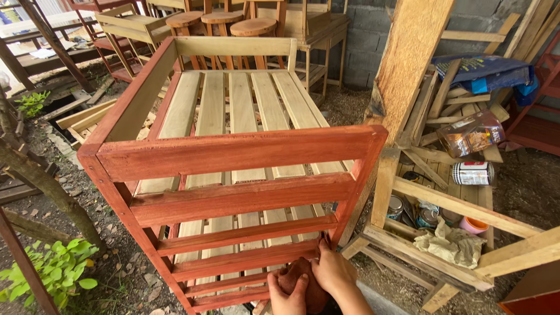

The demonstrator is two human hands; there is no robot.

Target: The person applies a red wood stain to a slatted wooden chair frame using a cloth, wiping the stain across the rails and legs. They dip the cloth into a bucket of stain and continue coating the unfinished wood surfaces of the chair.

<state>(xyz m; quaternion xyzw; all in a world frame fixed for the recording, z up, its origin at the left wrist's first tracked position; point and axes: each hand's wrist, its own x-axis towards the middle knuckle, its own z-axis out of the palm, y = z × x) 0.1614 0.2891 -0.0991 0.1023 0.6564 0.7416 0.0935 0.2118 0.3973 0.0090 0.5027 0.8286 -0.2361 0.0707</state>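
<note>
A slatted wooden chair frame (233, 153) lies tipped in front of me, its near rails stained reddish-brown and its far slats (242, 102) bare pale wood. At the bottom of the view my right hand (333, 269) pinches something small and dark against the lower right end of a stained rail (245, 256); what it pinches is too small to tell. My left hand (287, 296) sits just below and left of it, cupped around a reddish-brown lump, seemingly a stained rag (303, 277).
Right of the frame stands a low bare-wood rack (455, 207) with paint tins (472, 173), a crumpled cloth (452, 244), a clear plastic bag and offcuts. A wide plank (411, 58) leans on the block wall. Stools and unfinished furniture stand behind. Gravel and green plants lie left.
</note>
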